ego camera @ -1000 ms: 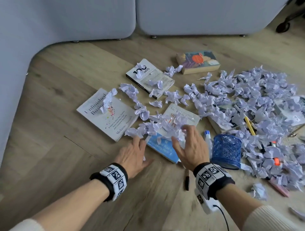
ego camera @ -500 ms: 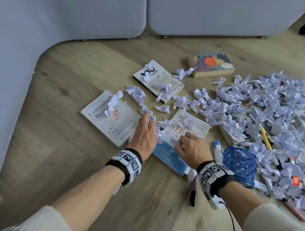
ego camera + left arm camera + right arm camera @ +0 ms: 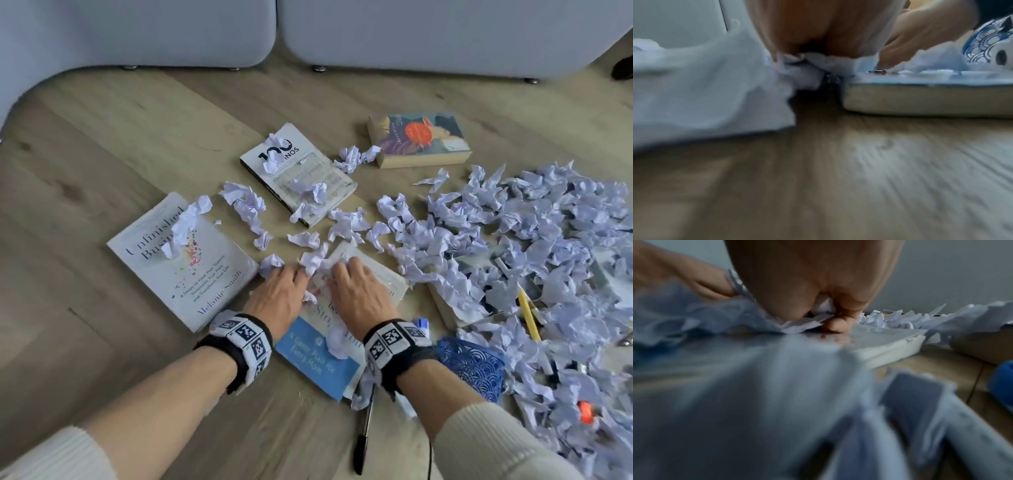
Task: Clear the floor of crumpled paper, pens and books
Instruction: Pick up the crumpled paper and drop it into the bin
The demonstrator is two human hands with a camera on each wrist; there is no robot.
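Both hands lie side by side on a blue-and-white book [image 3: 318, 366] on the wooden floor. My left hand [image 3: 287, 275] and right hand [image 3: 346, 270] curl their fingers over a clump of crumpled paper [image 3: 313, 262] pressed between them. In the right wrist view the right hand [image 3: 828, 313] grips white paper [image 3: 823, 306] against the palm. In the blurred left wrist view paper [image 3: 807, 65] sits bunched under the left hand [image 3: 818, 48]. A black pen [image 3: 364, 431] lies near my right forearm. A white book [image 3: 191, 274] lies to the left.
Two more books [image 3: 301, 178] [image 3: 418, 140] lie farther back. A big heap of crumpled paper [image 3: 534, 246] covers the right, with a yellow pencil [image 3: 529, 315] in it. A blue mesh pen cup [image 3: 469, 366] lies tipped by my right wrist. A grey sofa [image 3: 411, 34] stands behind.
The hands, spread apart with open fingers a second ago, have come together on the blue-and-white book and curled over the paper between them.
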